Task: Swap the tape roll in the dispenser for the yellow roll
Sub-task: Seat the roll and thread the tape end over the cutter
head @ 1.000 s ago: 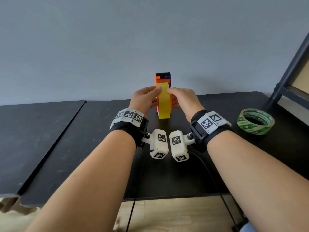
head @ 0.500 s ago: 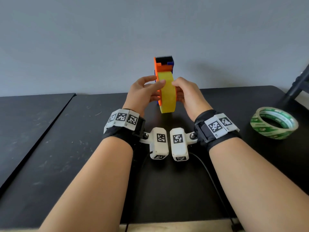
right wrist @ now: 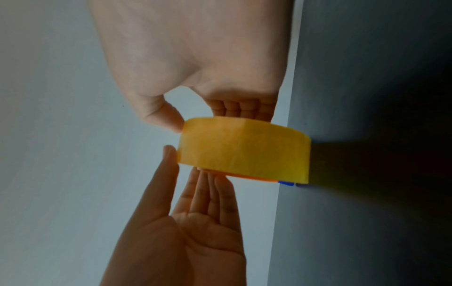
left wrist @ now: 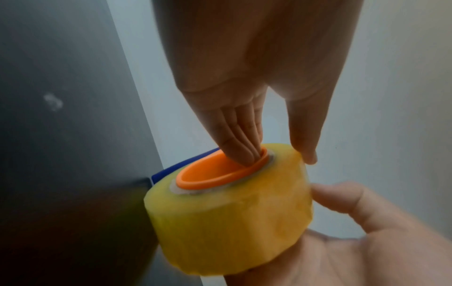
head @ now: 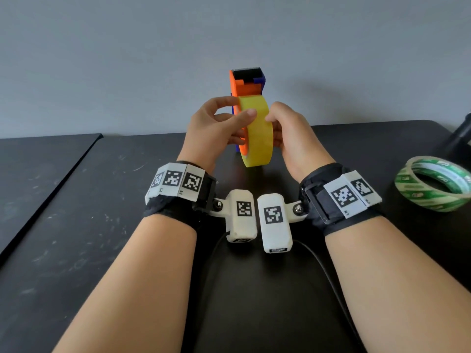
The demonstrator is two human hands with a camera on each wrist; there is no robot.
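Note:
An orange and blue dispenser (head: 246, 84) stands upright at the back middle of the black table (head: 102, 225). The yellow roll (head: 257, 138) sits on its orange hub (left wrist: 220, 174). My left hand (head: 242, 107) pinches the roll from the left. Its thumb lies on the outer band and its fingers (left wrist: 242, 139) reach into the hub. My right hand (head: 277, 128) grips the roll from the right, thumb (right wrist: 166, 118) on the band and fingers behind the far face. The roll (right wrist: 244, 151) hides the dispenser's lower part.
A green and white tape roll (head: 433, 184) lies flat at the right of the table. A black post (head: 458, 141) stands at the far right edge. A second black tabletop (head: 38, 161) adjoins on the left. A cable (head: 318, 258) runs between my forearms.
The head view has tilted down and drawn closer. Both hands stay on the yellow roll at the dispenser. My left forefinger has lifted toward the roll's top.

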